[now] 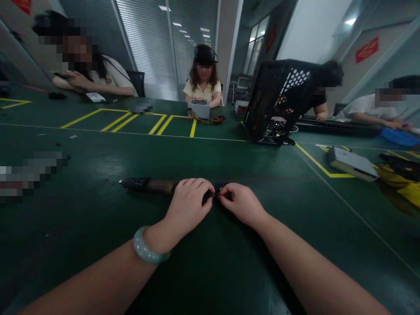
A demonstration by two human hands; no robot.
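My left hand (190, 202) and right hand (244, 203) meet mid-view over the dark green counter (138, 271), smooth with a dull sheen. Fingers on both: thumb and index pressed together at the tips, pinching one small dark piece (215, 195) between them. Too small to tell what it is.

One dark cylindrical tool (159, 186) lies flat on the counter, running left from behind my left hand. Matte black section, brownish middle, shiny narrow tip at the left end. Dark material shows behind the fingertips too; can't tell if it's the same tool. One pale green bangle (147, 250) with white dots, smooth and round, on my left wrist.

Containers: one black PC case (272, 103), boxy and tilted in view, panel punched with round holes, wires and parts inside. One blue tray (398, 137) far right, contents unclear.

Power supply (198, 108): one, grey box, bundled multicolour cables (210, 119) beside it. One flat silvery metal box (352, 163) at right, near a yellow crumpled item (410, 192) and black cables (400, 166). Several strips of yellow tape (82, 118) mark outlines on the counter.

Four people across the counter: one left (114, 76), one centre (203, 89), two right, one partly behind the PC case.
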